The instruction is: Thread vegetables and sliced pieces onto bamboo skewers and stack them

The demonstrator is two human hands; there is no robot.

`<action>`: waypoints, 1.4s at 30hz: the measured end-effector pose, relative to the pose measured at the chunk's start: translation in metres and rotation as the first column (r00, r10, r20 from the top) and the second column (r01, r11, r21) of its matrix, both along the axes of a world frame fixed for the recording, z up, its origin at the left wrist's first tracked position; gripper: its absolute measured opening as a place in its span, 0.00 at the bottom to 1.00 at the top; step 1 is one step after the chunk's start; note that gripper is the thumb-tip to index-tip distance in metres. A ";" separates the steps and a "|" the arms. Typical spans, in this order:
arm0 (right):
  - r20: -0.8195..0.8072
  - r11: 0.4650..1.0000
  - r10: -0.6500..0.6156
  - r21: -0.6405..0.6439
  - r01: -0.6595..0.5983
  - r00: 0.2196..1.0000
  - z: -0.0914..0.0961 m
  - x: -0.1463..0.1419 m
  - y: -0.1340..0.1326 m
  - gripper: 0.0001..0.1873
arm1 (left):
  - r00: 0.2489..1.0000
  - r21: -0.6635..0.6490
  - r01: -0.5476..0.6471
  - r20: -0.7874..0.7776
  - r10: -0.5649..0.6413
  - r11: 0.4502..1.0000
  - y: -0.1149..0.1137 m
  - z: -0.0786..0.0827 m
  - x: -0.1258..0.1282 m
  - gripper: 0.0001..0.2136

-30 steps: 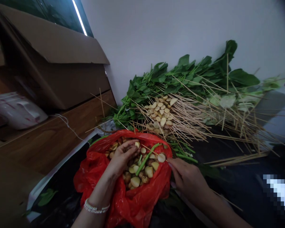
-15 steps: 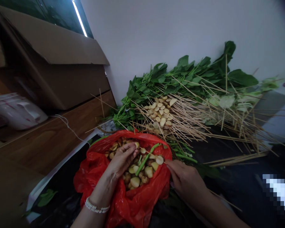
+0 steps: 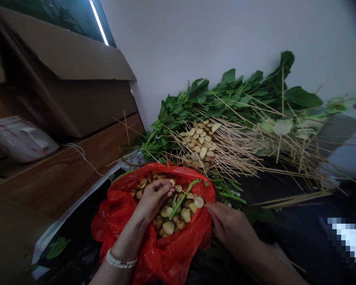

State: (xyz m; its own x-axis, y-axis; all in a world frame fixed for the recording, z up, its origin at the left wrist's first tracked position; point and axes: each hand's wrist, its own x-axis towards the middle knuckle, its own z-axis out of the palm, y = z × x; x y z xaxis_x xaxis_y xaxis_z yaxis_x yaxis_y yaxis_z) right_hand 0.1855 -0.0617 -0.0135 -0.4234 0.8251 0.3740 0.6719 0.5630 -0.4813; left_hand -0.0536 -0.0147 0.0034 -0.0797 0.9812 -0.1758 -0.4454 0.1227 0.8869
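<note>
A red plastic bag [image 3: 166,253] lies open in front of me, filled with cut potato pieces [image 3: 169,227] and a green stalk [image 3: 180,200]. My left hand [image 3: 152,198] reaches into the bag with its fingers pinched on a potato piece [image 3: 172,182]. My right hand [image 3: 230,227] rests at the bag's right edge, closed on a thin bamboo skewer that carries a potato slice [image 3: 199,202] at its tip.
Behind the bag lie a heap of bamboo skewers [image 3: 249,154] threaded with potato slices [image 3: 200,140], and leafy greens [image 3: 225,99] against the white wall. A cardboard box [image 3: 74,79] and a white appliance [image 3: 20,136] sit on the wooden ledge at left.
My right hand has slid slightly left along the skewer toward the bag. My left hand has shifted its fingers a little on the potato piece.
</note>
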 end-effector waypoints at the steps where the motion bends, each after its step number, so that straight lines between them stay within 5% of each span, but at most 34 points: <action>1: 0.007 1.000 -0.004 -0.010 0.004 1.000 0.000 -0.001 -0.001 0.17 | 0.999 0.021 -0.008 -0.042 0.009 1.000 0.000 -0.001 0.001 0.16; 6: 0.042 0.999 -0.026 -0.025 0.027 0.999 -0.002 -0.004 -0.004 0.16 | 0.977 0.108 -0.030 -0.205 0.051 0.994 0.001 -0.008 0.004 0.14; 20: 0.027 0.997 -0.015 0.078 0.012 1.000 -0.005 -0.006 -0.004 0.17 | 0.999 0.055 0.038 -0.016 -0.037 0.998 0.000 -0.006 0.007 0.13; 29: 0.150 0.888 -0.104 0.460 0.024 0.983 -0.019 -0.005 -0.003 0.17 | 0.997 0.096 -0.073 0.027 0.071 0.993 0.001 -0.009 0.008 0.13; 33: 0.004 0.991 0.041 0.125 -0.041 0.999 -0.008 -0.011 -0.005 0.15 | 0.997 0.057 -0.069 0.032 0.067 0.996 0.001 -0.007 0.010 0.15; 36: -0.091 0.996 0.085 -0.027 -0.088 0.992 0.001 -0.013 -0.005 0.17 | 0.998 0.051 -0.061 0.024 0.060 0.997 0.000 -0.006 0.011 0.15; 39: 0.026 0.981 0.027 0.189 -0.031 0.999 -0.002 -0.010 -0.005 0.15 | 0.998 0.062 -0.059 -0.006 0.059 0.996 -0.001 -0.005 0.012 0.14; 42: 0.147 0.897 -0.061 0.442 -0.011 0.987 -0.010 -0.007 -0.005 0.17 | 0.998 0.053 -0.066 -0.019 0.067 0.996 -0.002 -0.004 0.014 0.14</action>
State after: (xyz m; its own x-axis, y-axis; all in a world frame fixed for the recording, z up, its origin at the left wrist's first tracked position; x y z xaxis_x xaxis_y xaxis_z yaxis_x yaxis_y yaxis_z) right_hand 0.1782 -0.0665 -0.0232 -0.4865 0.6018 0.6334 0.7337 0.6750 -0.0778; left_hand -0.0398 -0.0169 -0.0003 -0.1485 0.9814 -0.1216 -0.4327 0.0461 0.9003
